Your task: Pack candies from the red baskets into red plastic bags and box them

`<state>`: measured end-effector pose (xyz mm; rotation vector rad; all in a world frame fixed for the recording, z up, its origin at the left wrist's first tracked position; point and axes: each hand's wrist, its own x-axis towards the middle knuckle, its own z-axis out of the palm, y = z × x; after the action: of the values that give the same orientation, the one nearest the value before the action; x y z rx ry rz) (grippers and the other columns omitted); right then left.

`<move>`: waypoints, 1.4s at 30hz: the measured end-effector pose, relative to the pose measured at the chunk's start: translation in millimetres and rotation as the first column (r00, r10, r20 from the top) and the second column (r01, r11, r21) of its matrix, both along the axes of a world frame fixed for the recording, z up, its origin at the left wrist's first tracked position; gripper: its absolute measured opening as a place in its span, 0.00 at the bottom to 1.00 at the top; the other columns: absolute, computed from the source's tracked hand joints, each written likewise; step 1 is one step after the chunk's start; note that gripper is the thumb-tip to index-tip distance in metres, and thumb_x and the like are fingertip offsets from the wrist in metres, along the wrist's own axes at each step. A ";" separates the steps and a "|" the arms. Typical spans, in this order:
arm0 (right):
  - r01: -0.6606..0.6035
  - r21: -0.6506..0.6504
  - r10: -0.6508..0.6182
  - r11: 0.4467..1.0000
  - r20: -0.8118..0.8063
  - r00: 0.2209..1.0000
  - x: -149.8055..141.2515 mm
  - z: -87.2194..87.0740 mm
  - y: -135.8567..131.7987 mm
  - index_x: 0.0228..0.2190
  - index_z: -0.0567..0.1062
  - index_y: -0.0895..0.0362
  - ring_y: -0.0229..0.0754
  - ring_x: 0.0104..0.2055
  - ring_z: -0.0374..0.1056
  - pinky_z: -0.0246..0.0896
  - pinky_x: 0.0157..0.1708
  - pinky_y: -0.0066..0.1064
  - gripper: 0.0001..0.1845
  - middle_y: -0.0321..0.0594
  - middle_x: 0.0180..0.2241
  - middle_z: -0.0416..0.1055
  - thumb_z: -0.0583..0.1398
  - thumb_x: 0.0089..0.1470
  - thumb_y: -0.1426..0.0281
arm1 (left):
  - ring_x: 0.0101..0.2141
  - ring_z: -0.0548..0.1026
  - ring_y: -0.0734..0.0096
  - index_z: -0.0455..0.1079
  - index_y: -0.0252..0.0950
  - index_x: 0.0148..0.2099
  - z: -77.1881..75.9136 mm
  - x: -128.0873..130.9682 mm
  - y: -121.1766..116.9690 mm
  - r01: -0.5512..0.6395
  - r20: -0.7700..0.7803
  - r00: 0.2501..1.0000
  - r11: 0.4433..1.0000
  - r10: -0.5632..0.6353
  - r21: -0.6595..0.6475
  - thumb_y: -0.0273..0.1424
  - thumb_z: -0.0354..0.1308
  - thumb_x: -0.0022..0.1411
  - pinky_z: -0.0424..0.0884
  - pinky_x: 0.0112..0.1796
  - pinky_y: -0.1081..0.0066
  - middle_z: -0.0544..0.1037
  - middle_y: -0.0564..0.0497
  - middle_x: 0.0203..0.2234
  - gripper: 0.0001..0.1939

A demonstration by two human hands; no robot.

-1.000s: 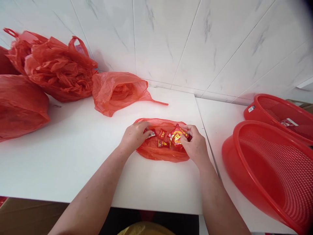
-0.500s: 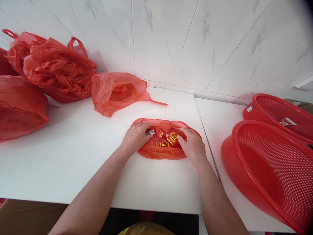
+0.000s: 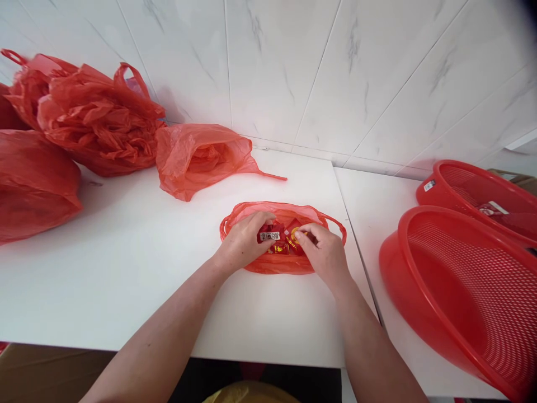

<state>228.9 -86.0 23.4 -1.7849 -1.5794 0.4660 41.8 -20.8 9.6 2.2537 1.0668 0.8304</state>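
We have the open red bag (image 3: 279, 266) on the white table (image 3: 146, 280), with small wrapped packets inside. Our left hand (image 3: 242, 242) holds the white-labelled packet (image 3: 269, 236) between thumb and curved fingers. Our right hand (image 3: 326, 250) reaches in opposite, fingertips nearly together at the gold-marked packet (image 3: 293, 234); we cannot confirm a grip.

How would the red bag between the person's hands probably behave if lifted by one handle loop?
The red bag is likely floppy, since its thin film wrinkles and sags. It should be light, with only a few small packets visible inside. Its mouth gapes, so one-sided lifting could spill them.
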 end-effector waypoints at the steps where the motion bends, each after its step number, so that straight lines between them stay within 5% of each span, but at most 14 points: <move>1: -0.042 -0.008 0.042 0.999 -0.014 0.999 -3.4 -0.7 -0.5 0.31 0.73 0.52 0.39 0.27 0.64 0.58 0.28 0.32 0.11 0.35 0.29 0.72 0.55 0.55 0.60 | 0.40 0.73 0.66 0.64 0.40 0.48 -1.1 1.9 -2.3 0.017 0.023 1.000 1.000 -0.017 -0.010 0.29 0.58 0.54 0.72 0.39 0.68 0.74 0.52 0.41 0.18; 9: -0.115 0.004 0.115 0.993 -0.095 0.989 -14.6 -8.2 -0.7 0.26 0.70 0.53 0.39 0.27 0.63 0.59 0.27 0.32 0.09 0.36 0.27 0.70 0.55 0.56 0.64 | 0.41 0.74 0.67 0.59 0.43 0.58 -7.1 5.6 -4.9 0.074 0.085 0.994 0.993 -0.065 -0.097 0.26 0.54 0.57 0.72 0.41 0.67 0.74 0.52 0.44 0.26; 16: -0.027 -0.037 0.022 0.999 -0.143 0.990 -5.9 -9.3 1.4 0.35 0.73 0.51 0.37 0.26 0.64 0.61 0.27 0.32 0.09 0.35 0.31 0.73 0.57 0.54 0.63 | 0.40 0.74 0.68 0.67 0.41 0.51 -6.3 -8.9 10.9 -0.120 0.076 0.990 0.993 0.119 0.007 0.25 0.49 0.59 0.70 0.42 0.67 0.77 0.52 0.40 0.18; 26: -0.197 -0.245 0.270 0.949 0.317 0.909 -17.7 -19.9 -1.7 0.39 0.75 0.49 0.40 0.27 0.67 0.53 0.24 0.29 0.12 0.33 0.25 0.72 0.60 0.49 0.69 | 0.38 0.72 0.66 0.71 0.39 0.43 -2.7 -10.3 13.3 -0.153 -0.071 0.983 0.974 0.167 0.170 0.28 0.51 0.58 0.68 0.37 0.69 0.76 0.51 0.37 0.11; 35: -0.250 -0.200 0.300 0.947 0.286 0.910 -26.2 -14.4 -5.9 0.31 0.75 0.50 0.35 0.23 0.65 0.52 0.23 0.26 0.06 0.30 0.24 0.72 0.59 0.50 0.72 | 0.39 0.74 0.67 0.72 0.41 0.44 -10.4 -4.6 9.6 -0.048 -0.110 0.992 0.993 0.060 0.104 0.28 0.51 0.59 0.68 0.36 0.70 0.78 0.53 0.37 0.12; 42: -0.131 0.011 0.125 0.991 0.214 0.969 -24.2 -17.6 -3.6 0.47 0.71 0.50 0.40 0.32 0.70 0.64 0.31 0.32 0.20 0.36 0.33 0.75 0.61 0.50 0.66 | 0.40 0.74 0.67 0.72 0.41 0.44 -10.2 -4.3 10.2 -0.049 -0.124 0.990 0.995 0.060 0.091 0.27 0.47 0.61 0.68 0.37 0.70 0.79 0.54 0.38 0.14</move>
<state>204.7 -89.5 5.8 -1.7687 -1.8488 0.3207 37.5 -10.6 -0.6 2.3879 1.1747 0.7794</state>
